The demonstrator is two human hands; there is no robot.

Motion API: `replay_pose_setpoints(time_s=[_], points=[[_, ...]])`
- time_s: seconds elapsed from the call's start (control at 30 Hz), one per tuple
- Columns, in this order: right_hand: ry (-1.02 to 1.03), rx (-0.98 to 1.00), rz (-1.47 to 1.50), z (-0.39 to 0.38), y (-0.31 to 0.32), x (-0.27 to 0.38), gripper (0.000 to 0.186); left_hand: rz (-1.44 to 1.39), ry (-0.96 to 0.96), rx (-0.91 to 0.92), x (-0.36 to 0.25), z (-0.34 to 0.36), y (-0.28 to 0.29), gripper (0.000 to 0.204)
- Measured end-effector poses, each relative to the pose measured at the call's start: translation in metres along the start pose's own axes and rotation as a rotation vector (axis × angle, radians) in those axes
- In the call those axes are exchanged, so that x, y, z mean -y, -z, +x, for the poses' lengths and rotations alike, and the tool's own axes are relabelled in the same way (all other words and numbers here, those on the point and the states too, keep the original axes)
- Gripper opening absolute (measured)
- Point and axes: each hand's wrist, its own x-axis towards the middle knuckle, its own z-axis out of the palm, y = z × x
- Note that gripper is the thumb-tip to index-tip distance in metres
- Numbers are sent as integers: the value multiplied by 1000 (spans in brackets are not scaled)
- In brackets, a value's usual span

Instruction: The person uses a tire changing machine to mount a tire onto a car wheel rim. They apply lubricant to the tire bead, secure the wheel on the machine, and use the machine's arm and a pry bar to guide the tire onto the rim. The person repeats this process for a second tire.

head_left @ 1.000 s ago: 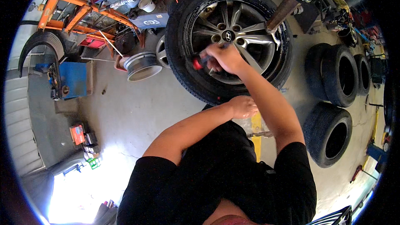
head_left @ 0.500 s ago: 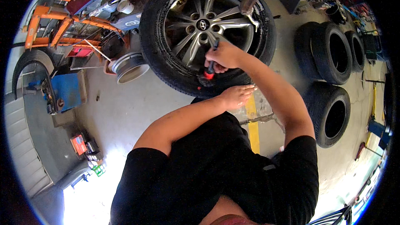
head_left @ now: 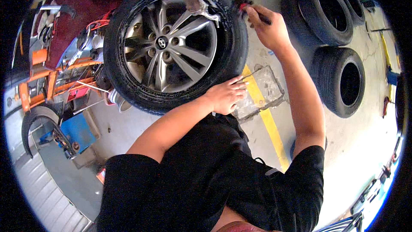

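Note:
A black tyre [head_left: 128,90] on a grey alloy wheel [head_left: 171,45] lies flat on a machine in front of me. A metal arm [head_left: 191,0] presses onto the rim at its far side. My left hand [head_left: 225,95] rests flat on the tyre's near right sidewall, fingers spread. My right hand [head_left: 268,25] is at the tyre's far right edge, closed on a small brush with a red handle [head_left: 242,5] that touches the tyre bead.
Three spare tyres [head_left: 341,79] lie on the concrete floor to the right. An orange frame [head_left: 51,81] with hoses and a blue box [head_left: 77,131] stand to the left. A yellow floor line [head_left: 268,122] runs under the tyre's right side.
My right hand has moved with the brush from the wheel's centre out to the tyre's far right edge. My left hand has stayed on the near sidewall. My head has moved closer.

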Motion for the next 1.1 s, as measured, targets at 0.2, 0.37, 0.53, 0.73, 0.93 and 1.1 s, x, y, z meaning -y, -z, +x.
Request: replay_pose_setpoints(time_s=[0.2, 0.37, 0.53, 0.73, 0.93, 1.1], points=[[-35, -102, -94, -13, -34, -89, 42, -160, -65, -8, 20, -12, -33, 46], [-268, -4, 78, 6, -75, -108, 68, -133, -161, 33, 22, -32, -43, 45], [-383, 51, 18, -1, -80, -99, 68, -65, -227, 92, 23, -57, -55, 43], [-481, 15, -121, -34, -96, -92, 69, -10, -280, 125, 20, -90, -57, 36], [-585, 11, -225, -51, -100, -73, 72, -1, -334, 245, 24, -118, -50, 32], [-729, 103, -230, -65, -98, -57, 83, -89, -401, 323, 32, -145, -47, 39]])
